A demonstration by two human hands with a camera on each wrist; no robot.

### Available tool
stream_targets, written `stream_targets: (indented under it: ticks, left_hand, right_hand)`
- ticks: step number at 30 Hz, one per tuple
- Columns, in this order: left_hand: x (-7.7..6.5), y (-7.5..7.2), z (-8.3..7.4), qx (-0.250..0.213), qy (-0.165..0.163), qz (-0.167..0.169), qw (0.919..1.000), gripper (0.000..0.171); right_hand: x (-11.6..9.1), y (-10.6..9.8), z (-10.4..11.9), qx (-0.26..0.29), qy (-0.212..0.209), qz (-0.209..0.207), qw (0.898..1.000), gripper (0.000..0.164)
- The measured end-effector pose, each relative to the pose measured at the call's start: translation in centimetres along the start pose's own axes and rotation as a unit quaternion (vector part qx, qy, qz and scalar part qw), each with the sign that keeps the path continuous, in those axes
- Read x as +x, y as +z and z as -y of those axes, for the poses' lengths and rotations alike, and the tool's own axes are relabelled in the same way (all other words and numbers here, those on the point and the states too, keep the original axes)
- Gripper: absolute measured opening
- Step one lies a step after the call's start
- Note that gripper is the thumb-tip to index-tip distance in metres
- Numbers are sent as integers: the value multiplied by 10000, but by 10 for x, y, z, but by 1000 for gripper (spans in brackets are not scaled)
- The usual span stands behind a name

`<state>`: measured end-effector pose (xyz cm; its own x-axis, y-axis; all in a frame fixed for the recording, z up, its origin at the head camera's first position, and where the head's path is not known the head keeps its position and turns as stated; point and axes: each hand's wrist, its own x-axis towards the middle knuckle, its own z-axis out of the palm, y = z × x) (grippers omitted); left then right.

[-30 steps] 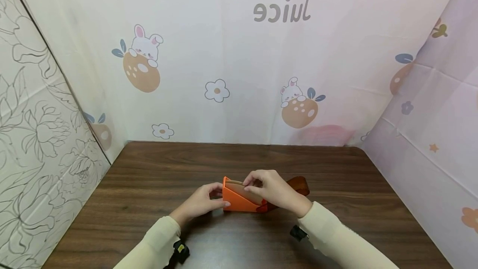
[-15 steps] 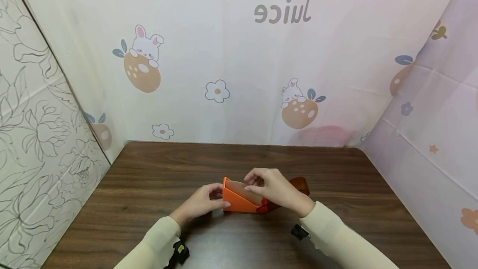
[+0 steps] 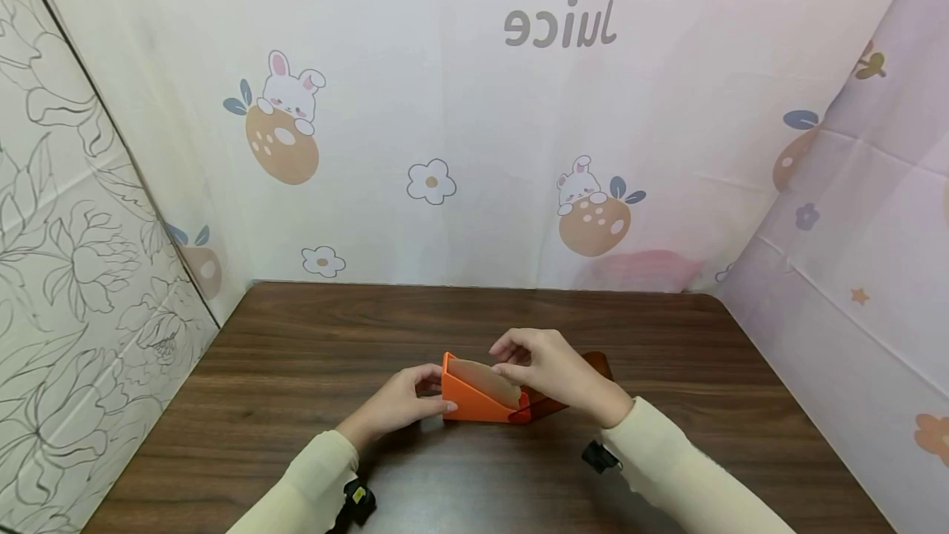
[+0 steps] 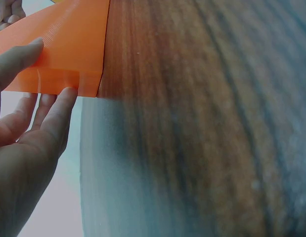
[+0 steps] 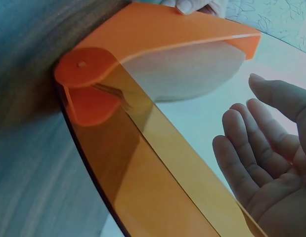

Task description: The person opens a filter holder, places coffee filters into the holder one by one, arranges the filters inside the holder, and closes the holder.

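An orange filter-paper holder (image 3: 470,400) sits on the table with its amber see-through lid (image 5: 167,173) swung back on the hinge to the right. Inside stands tan filter paper (image 3: 485,377), its rounded edge showing above the sloped opening. My left hand (image 3: 396,405) grips the holder's left end, thumb on the front face and fingers around the end wall. Just above the paper is my right hand (image 3: 544,365), its fingers loosely bent with nothing between them. In the right wrist view a gap separates its fingertips (image 5: 219,144) from the paper.
The dark wood table (image 3: 334,320) backs onto a printed curtain (image 3: 504,122) with rabbits and flowers. A line-drawn floral panel (image 3: 81,270) borders the left side. Black wrist cameras (image 3: 359,499) hang under both sleeves.
My right hand has drawn up and slightly right, off the paper's edge that its fingertips met a second ago. The left hand and the holder stay where they were.
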<state>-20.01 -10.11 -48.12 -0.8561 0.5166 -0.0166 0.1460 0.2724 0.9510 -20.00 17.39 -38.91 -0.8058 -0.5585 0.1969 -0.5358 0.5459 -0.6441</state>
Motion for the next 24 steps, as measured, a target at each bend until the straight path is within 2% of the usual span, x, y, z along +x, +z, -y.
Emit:
stream_targets:
  ticks: [12, 24]
  left_hand:
    - [-3, 0, -3, -111, 22, -9, 9999, 41]
    - [-3, 0, -4, -152, 7, -16, 9999, 41]
  right_hand:
    - [1, -22, 0, -238, -126, -249, 9993, 19]
    - [-6, -41, -2, -293, -26, -130, 9995, 20]
